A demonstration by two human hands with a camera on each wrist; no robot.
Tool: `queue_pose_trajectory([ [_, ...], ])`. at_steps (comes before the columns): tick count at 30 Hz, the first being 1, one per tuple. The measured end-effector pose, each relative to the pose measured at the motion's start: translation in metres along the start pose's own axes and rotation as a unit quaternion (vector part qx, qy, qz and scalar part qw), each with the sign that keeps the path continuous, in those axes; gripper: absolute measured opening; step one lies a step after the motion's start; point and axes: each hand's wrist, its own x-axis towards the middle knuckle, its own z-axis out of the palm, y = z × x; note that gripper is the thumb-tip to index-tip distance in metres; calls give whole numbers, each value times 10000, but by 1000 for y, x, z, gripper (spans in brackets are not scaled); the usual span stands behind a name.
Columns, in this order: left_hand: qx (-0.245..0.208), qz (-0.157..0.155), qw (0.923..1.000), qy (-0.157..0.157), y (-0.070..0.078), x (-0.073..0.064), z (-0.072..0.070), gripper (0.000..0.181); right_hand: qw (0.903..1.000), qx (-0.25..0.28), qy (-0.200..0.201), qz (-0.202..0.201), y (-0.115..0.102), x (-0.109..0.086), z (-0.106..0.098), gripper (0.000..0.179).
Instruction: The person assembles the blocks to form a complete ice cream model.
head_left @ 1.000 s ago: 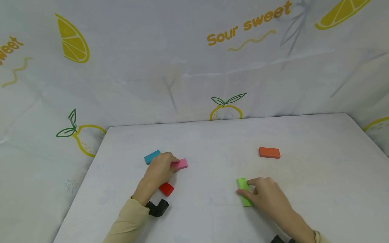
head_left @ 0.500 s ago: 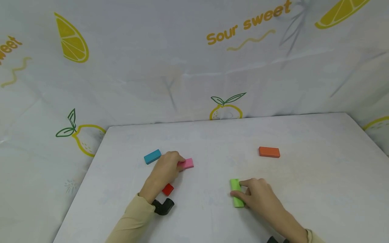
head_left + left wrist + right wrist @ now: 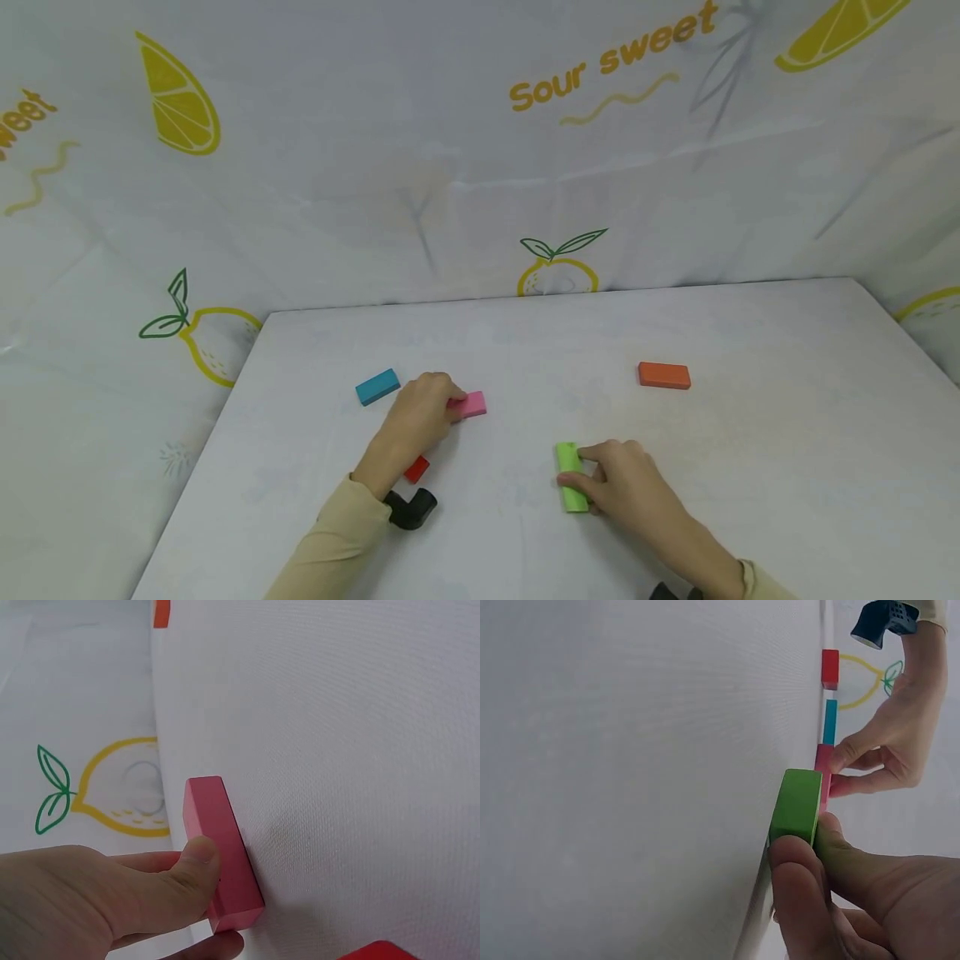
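Observation:
My left hand (image 3: 418, 417) pinches a pink rectangular block (image 3: 472, 405) by its left part, just above or on the white tabletop. In the left wrist view the thumb presses along one face of the pink block (image 3: 223, 851). My right hand (image 3: 630, 483) grips a light green block (image 3: 572, 479) between thumb and fingers, its long side pointing away from me. The right wrist view shows the end of the green block (image 3: 798, 802) facing the camera, with the fingertips at its near part. A red block (image 3: 417, 469) lies partly hidden beneath my left wrist.
A blue block (image 3: 377, 387) lies just left of my left hand. An orange block (image 3: 664, 375) lies farther back on the right. The white table (image 3: 787, 400) meets a lemon-printed cloth (image 3: 480, 167) at its back edge. A black wrist camera (image 3: 413, 509) hangs at my left wrist.
My left hand has moved right with the pink block, uncovering the blue block. My right hand has moved left with the green block, so the two blocks are closer together.

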Motion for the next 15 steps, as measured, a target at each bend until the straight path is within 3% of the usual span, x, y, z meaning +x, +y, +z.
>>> queue_pose_trajectory([
  [5,-54,53,10000,-20,4,1,1,28,9999,90,-92,109,-3,2,2,38],
  [15,-168,227,9996,58,8,3,4,27,9996,204,-180,-114,-8,2,5,32],
])
